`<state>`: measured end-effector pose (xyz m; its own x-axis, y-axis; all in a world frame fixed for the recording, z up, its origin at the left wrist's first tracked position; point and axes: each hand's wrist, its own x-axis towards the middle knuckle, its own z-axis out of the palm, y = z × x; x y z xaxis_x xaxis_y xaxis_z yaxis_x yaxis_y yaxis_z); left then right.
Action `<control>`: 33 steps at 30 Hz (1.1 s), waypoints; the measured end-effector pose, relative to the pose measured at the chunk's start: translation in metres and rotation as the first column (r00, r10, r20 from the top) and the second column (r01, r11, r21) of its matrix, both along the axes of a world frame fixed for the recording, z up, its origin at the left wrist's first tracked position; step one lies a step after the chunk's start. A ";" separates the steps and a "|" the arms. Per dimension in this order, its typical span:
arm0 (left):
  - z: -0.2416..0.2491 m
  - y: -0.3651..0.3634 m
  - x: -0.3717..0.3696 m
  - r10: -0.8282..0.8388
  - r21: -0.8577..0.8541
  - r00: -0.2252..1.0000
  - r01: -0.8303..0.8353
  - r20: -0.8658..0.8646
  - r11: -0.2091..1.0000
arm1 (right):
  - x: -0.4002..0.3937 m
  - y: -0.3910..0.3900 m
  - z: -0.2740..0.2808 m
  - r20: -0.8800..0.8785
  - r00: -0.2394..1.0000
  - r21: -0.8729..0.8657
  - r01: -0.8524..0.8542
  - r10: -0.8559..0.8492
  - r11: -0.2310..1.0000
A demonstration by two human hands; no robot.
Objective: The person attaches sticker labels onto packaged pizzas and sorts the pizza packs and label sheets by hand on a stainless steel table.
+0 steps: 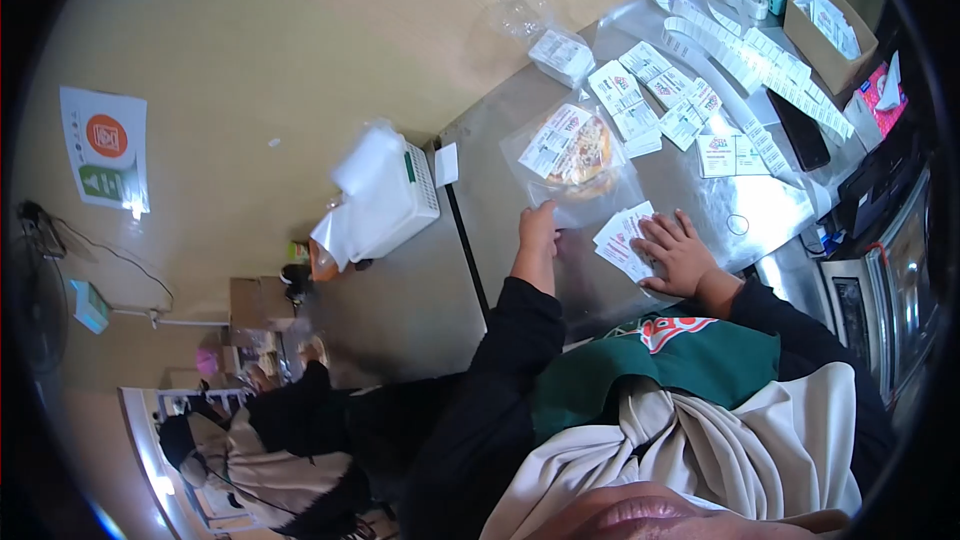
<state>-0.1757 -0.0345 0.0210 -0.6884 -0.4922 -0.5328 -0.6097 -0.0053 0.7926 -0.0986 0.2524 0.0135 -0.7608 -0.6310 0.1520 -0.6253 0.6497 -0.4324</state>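
Note:
My left hand [538, 232] is closed at the near corner of a clear plastic bag [590, 210], with its fingertips on the bag's edge. Inside the bag lies a small pizza [590, 152] with toppings, and a printed white card [556, 143] rests over its left part. My right hand [682, 254] lies flat with fingers spread on a fanned stack of printed cards [620, 243], close to the table's near edge. Part of that stack is hidden under the palm.
More card stacks [625, 100] lie on the metal table [540, 290] beyond the bag. Long label strips [740, 60], a black phone [797, 130] and a cardboard box [835, 45] are at right. A white basket [410, 195] stands left. Another person [260, 450] works further left.

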 end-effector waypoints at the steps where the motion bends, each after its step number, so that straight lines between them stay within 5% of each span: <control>1: -0.006 -0.005 -0.002 -0.020 0.059 1.000 0.020 -0.008 0.998 | 0.000 0.000 0.000 -0.001 1.000 -0.007 0.001 -0.001 1.000; 3: -0.014 -0.011 -0.008 -0.063 0.176 0.998 0.065 -0.017 0.982 | 0.000 0.001 0.000 0.000 1.000 -0.027 0.002 -0.002 1.000; 6: -0.017 -0.003 -0.016 0.076 0.144 0.997 -0.072 -0.025 0.987 | 0.000 0.003 0.000 0.003 1.000 -0.045 -0.004 0.004 0.999; 12: -0.006 -0.009 -0.024 -0.067 0.038 0.990 0.063 0.125 0.997 | 0.003 0.000 -0.004 0.018 1.000 -0.087 -0.005 0.007 0.996; 16: 0.012 0.007 -0.019 -0.065 0.091 0.995 0.071 -0.071 0.993 | -0.002 0.004 -0.009 0.031 0.999 -0.055 -0.031 0.032 0.998; 17: -0.010 -0.002 -0.023 0.019 0.336 0.976 0.057 -0.218 0.940 | -0.004 0.003 -0.005 0.062 0.997 -0.005 -0.048 0.048 0.999; 19: -0.017 -0.016 -0.028 -0.057 0.145 0.986 0.080 -0.156 0.986 | -0.004 0.001 -0.001 0.063 0.997 -0.008 -0.052 0.052 0.999; 20: -0.014 -0.019 -0.029 -0.133 -0.040 0.989 0.136 0.070 0.990 | -0.004 0.000 -0.001 0.069 0.996 -0.008 -0.049 0.049 0.999; 22: -0.042 -0.023 -0.032 0.094 0.308 0.962 -0.010 -0.258 0.951 | -0.004 0.000 0.002 0.077 0.995 -0.002 -0.065 0.065 0.998; 24: -0.058 -0.041 -0.032 0.198 0.371 0.953 -0.103 -0.229 0.923 | -0.004 -0.001 0.002 0.072 0.996 0.023 -0.059 0.057 0.998; 27: -0.056 -0.058 -0.033 -0.017 0.124 0.999 0.012 0.039 0.992 | -0.002 -0.002 0.001 0.072 0.996 0.002 -0.053 0.053 0.999; 29: -0.095 -0.075 -0.037 0.215 0.340 0.968 -0.161 -0.129 0.927 | -0.004 -0.001 0.005 0.088 0.994 -0.009 -0.058 0.058 0.998; 33: -0.088 -0.082 -0.035 0.339 0.392 0.932 -0.268 -0.125 0.880 | -0.006 -0.002 0.007 0.086 0.994 -0.006 -0.061 0.061 0.998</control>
